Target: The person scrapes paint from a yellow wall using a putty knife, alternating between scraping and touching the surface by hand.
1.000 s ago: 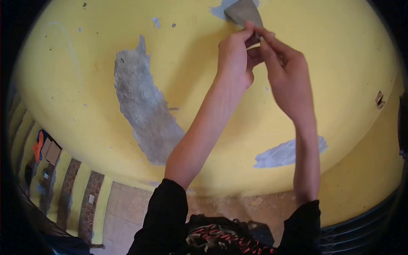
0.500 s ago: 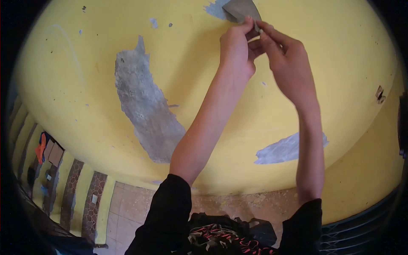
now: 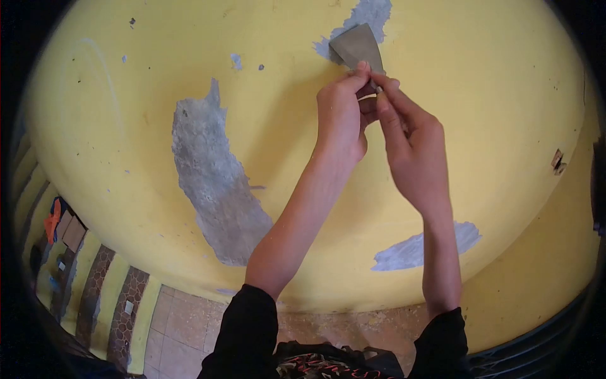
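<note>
With left hand [image 3: 339, 107] and right hand [image 3: 416, 151], gripping 1 flat scraper [image 3: 358, 47] against a yellow wall [image 3: 505, 126].
Closed narrowly around the scraper near its neck on the left, with thumb against the base of the blade; pinched just beside it on the right, with thumb and fingers drawn together, around a part mostly hidden by the fingers. Lower in view than in the earlier frames, along with the wall marks, and with the blade's corner now nearer the left tip of a ragged grey upper patch [image 3: 372, 16]. Showing more of that patch above the blade than before. Well below and to the left, a long grey patch [image 3: 211, 170]; at lower right, partly behind the right forearm, 1 more grey patch [image 3: 404, 252].
</note>
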`<state>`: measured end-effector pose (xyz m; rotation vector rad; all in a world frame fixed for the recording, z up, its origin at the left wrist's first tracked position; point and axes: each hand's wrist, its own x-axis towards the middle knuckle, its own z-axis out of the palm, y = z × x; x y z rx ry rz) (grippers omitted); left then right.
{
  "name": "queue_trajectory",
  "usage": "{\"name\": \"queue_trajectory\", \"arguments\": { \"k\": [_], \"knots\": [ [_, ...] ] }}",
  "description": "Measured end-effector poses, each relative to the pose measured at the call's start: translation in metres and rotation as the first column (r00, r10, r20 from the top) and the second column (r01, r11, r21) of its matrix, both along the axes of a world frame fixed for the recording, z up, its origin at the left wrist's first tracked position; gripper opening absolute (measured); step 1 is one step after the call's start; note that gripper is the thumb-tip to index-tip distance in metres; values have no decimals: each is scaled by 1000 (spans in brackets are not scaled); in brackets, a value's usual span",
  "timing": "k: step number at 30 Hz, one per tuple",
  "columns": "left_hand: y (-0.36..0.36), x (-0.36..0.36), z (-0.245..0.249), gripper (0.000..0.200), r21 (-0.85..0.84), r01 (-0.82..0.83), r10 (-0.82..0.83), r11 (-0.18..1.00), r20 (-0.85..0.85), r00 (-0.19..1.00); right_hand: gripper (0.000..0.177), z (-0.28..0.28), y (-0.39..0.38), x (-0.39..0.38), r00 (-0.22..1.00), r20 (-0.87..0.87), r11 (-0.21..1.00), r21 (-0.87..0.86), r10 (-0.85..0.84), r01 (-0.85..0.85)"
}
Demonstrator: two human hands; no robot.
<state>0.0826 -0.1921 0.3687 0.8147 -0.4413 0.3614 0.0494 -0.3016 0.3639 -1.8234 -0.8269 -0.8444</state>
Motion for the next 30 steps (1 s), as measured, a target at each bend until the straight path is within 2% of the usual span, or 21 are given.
{"name": "queue_trajectory", "arguments": {
  "k": [2, 5, 8, 10, 12, 14, 15, 17, 18, 19, 21, 22, 24, 25, 27, 28, 30],
  "knots": [
    [-1, 1, -3, 24, -26, 2, -3, 1000, -18, 1000, 34, -4, 7, 15, 997, 53, 999, -8, -51, 52],
    [1, 9, 3, 31, 14, -31, 31, 999, 34, 999, 33, -4, -6, -1, 997, -75, 1000, 14, 11, -10],
    [-3, 5, -3, 31, -64, 33, -36, 997, -41, 999, 36, -10, 5, 19, 998, 66, 998, 59, 19, -23],
    [2, 20, -4, 28, 69, 18, -20, 997, 25, 999, 36, -12, -2, 12, 998, 9, 995, 85, 56, -57],
    [-1, 10, 2, 28, 29, 35, -36, 999, 26, 999, 35, -3, 0, 13, 995, -7, 989, 111, 100, -99],
    [-1, 9, -1, 28, -27, 55, -55, 998, -11, 998, 35, -5, 6, 14, 993, 115, 999, 25, -38, 35],
    [1, 17, -1, 28, 5, 56, -56, 998, 14, 998, 35, -5, 1, 9, 995, 97, 999, 25, -37, 35],
    [3, 18, 0, 27, 45, 50, -52, 998, 48, 997, 31, 2, -7, 1, 997, -78, 1000, 7, 3, -2],
    [1, 15, 2, 28, 23, 67, -68, 997, 59, 996, 31, -4, -3, 3, 996, 37, 991, 101, 83, -86],
    [-1, 13, 0, 29, -7, 86, -85, 996, 61, 995, 31, -1, 1, 9, 996, 37, 991, 95, 87, -90],
    [1, 19, -3, 29, 4, 66, -66, 998, 47, 997, 31, 0, 3, 20, 1000, 15, 999, 28, -19, 18],
    [2, 22, 0, 28, 31, 47, -49, 998, 67, 997, 31, -3, 0, 14, 1000, 14, 999, 35, -18, 18],
    [-4, 13, 6, 29, -6, 52, -51, 999, 63, 997, 32, -3, -6, 1, 991, 23, 982, 130, 133, -135],
    [-8, 9, 3, 29, -66, 56, -55, 996, 24, 998, 32, 3, -4, 8, 990, 23, 983, 120, 136, -138],
    [0, 21, -2, 29, -18, 45, -45, 999, 24, 999, 32, 7, 0, 24, 999, -38, 1000, 18, 13, -13],
    [4, 28, 2, 28, 48, 32, -35, 998, 71, 997, 32, 4, -3, 15, 999, -33, 1000, 27, 16, -15],
    [-3, 16, 8, 29, 22, 52, -53, 998, 71, 996, 34, 3, -9, -8, 999, -7, 998, 55, 39, -38]
  ]
}}
